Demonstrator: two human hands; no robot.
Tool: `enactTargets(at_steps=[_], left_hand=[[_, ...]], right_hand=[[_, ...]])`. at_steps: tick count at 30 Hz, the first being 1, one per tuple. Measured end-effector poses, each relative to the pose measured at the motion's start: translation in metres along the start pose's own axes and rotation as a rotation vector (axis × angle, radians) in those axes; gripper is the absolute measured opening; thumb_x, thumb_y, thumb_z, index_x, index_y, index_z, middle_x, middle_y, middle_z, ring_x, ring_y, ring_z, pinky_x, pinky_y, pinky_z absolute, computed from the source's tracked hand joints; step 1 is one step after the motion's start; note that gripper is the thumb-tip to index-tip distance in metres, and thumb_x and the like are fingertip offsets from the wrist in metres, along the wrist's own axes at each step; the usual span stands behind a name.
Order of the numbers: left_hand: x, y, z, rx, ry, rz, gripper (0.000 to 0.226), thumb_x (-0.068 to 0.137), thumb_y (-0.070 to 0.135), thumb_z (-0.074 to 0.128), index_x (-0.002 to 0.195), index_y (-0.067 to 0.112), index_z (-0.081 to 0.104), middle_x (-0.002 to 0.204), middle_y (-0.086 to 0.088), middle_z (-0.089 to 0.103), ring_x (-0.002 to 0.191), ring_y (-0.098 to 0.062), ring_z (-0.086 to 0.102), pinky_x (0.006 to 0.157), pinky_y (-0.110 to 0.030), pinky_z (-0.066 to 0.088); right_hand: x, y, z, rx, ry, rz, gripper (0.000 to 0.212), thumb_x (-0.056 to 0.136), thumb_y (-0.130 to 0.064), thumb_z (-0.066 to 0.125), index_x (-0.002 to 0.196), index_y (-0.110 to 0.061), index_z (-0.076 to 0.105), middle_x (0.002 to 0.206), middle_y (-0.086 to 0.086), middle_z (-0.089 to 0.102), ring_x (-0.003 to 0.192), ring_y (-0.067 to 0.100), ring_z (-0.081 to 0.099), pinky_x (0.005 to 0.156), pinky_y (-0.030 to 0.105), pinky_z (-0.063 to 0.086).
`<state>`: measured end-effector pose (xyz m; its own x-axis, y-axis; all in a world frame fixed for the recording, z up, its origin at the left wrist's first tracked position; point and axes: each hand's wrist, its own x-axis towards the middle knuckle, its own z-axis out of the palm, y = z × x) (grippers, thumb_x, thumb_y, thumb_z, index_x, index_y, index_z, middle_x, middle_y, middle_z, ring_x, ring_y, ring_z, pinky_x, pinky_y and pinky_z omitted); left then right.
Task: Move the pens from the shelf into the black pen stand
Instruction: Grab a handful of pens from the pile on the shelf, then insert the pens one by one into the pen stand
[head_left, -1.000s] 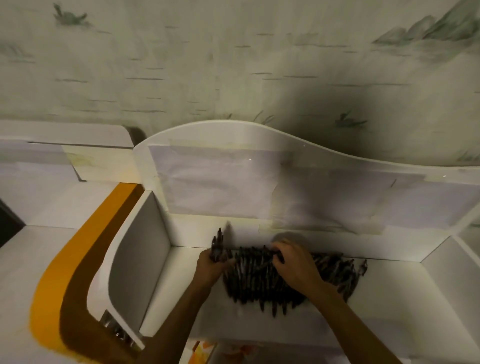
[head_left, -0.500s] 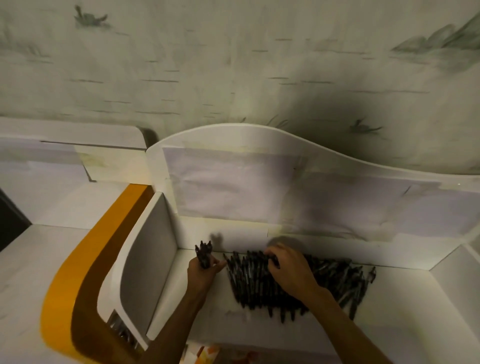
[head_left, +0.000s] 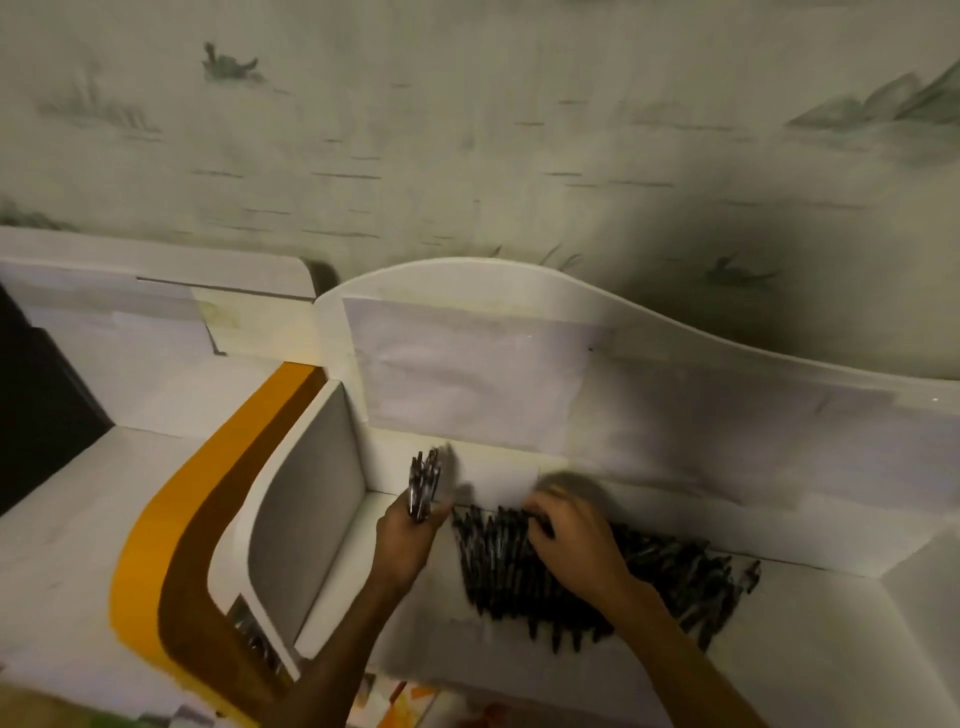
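Lifted clear, left hand (head_left: 410, 535) grips slim dark pens (head_left: 423, 483)

Single head view, looking forward and down, close over shelf (head_left: 779, 623)

The shelf (head_left: 415, 618) shows bare white floor between the left side panel (head_left: 304, 519) and the pile of pens (head_left: 597, 577), though the left hand (head_left: 408, 538) with its bundle of pens (head_left: 423, 483) stands in that gap. The back panel (head_left: 519, 384) closes the rear, the right side wall (head_left: 930, 587) bounds the far end, and the right hand (head_left: 576, 540) covers the pile's middle.
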<state>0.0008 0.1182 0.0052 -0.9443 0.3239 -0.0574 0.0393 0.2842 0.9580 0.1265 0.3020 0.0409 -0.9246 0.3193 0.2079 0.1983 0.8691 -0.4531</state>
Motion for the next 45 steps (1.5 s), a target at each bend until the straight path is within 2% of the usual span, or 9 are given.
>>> enactTargets(at_steps=[4,10,15,19,25,30,33,39,45], left_hand=[[-0.022,0.025,-0.016,0.000,0.025,0.029,0.029,0.086,0.049,0.071,0.095,0.024,0.060,0.053,0.014,0.051,0.048,-0.004,0.043,0.047,-0.026,0.037],[-0.054,0.062,-0.062,-0.154,0.014,0.012,0.027,0.098,0.043,0.054,0.099,0.017,0.051,0.071,0.000,0.047,0.051,-0.005,0.038,0.045,-0.023,0.035],[-0.079,0.083,-0.120,-0.235,0.069,0.065,0.028,0.098,0.043,0.054,0.111,0.018,0.055,0.070,0.002,0.050,0.051,-0.005,0.042,0.045,-0.022,0.035],[-0.097,0.088,-0.171,-0.318,0.120,0.125,0.023,0.099,0.037,0.054,0.105,0.015,0.058,0.072,-0.003,0.053,0.050,-0.009,0.042,0.044,-0.024,0.033],[-0.117,0.065,-0.266,-0.270,0.176,0.150,0.022,0.101,0.036,0.051,0.110,0.021,0.063,0.070,-0.001,0.062,0.047,-0.005,0.047,0.043,-0.019,0.036],[-0.120,0.035,-0.356,-0.295,0.191,0.133,0.022,0.100,0.032,0.052,0.112,0.014,0.058,0.074,-0.005,0.068,0.044,-0.013,0.039,0.040,-0.022,0.032],[-0.122,0.018,-0.407,-0.291,0.218,0.098,0.018,0.100,0.023,0.056,0.109,0.007,0.057,0.068,-0.002,0.065,0.044,-0.012,0.039,0.040,-0.023,0.030],[-0.117,-0.012,-0.492,-0.308,0.284,0.006,0.025,0.099,0.022,0.058,0.112,0.002,0.056,0.063,-0.001,0.049,0.046,-0.007,0.041,0.039,-0.020,0.033],[-0.077,-0.021,-0.565,-0.267,0.302,0.054,0.022,0.096,0.025,0.063,0.113,0.011,0.061,0.073,-0.006,0.061,0.052,-0.012,0.049,0.042,-0.021,0.037]], right_hand=[[0.010,-0.022,-0.004,0.083,-0.015,-0.087,0.019,0.093,-0.019,0.058,0.110,-0.024,0.068,0.107,-0.008,0.064,0.095,0.010,0.061,0.082,0.027,0.053],[0.028,-0.079,-0.005,0.143,-0.041,-0.228,0.022,0.093,-0.021,0.061,0.114,-0.027,0.065,0.113,-0.011,0.063,0.100,0.010,0.060,0.086,0.027,0.052],[0.034,-0.146,-0.006,0.179,-0.005,-0.325,0.023,0.095,-0.022,0.059,0.118,-0.026,0.064,0.117,-0.010,0.063,0.101,0.009,0.060,0.091,0.027,0.051],[0.029,-0.205,0.003,0.171,0.026,-0.376,0.024,0.094,-0.021,0.061,0.118,-0.025,0.064,0.117,-0.008,0.064,0.101,0.011,0.062,0.088,0.031,0.054],[0.019,-0.308,0.031,0.173,0.064,-0.418,0.022,0.094,-0.022,0.059,0.115,-0.026,0.065,0.115,-0.009,0.062,0.099,0.008,0.060,0.088,0.032,0.053],[0.018,-0.400,0.066,0.145,0.049,-0.432,0.025,0.096,-0.025,0.057,0.120,-0.028,0.062,0.119,-0.010,0.061,0.102,0.009,0.060,0.090,0.030,0.049],[0.022,-0.446,0.089,0.104,0.057,-0.430,0.025,0.095,-0.027,0.056,0.119,-0.027,0.063,0.117,-0.008,0.063,0.101,0.013,0.061,0.090,0.032,0.048],[0.037,-0.512,0.135,0.070,0.019,-0.387,0.025,0.096,-0.029,0.056,0.120,-0.028,0.062,0.119,-0.008,0.063,0.102,0.012,0.062,0.092,0.028,0.047],[0.077,-0.568,0.169,0.109,0.012,-0.372,0.025,0.096,-0.029,0.059,0.121,-0.027,0.062,0.120,-0.008,0.063,0.104,0.010,0.061,0.090,0.021,0.046]])
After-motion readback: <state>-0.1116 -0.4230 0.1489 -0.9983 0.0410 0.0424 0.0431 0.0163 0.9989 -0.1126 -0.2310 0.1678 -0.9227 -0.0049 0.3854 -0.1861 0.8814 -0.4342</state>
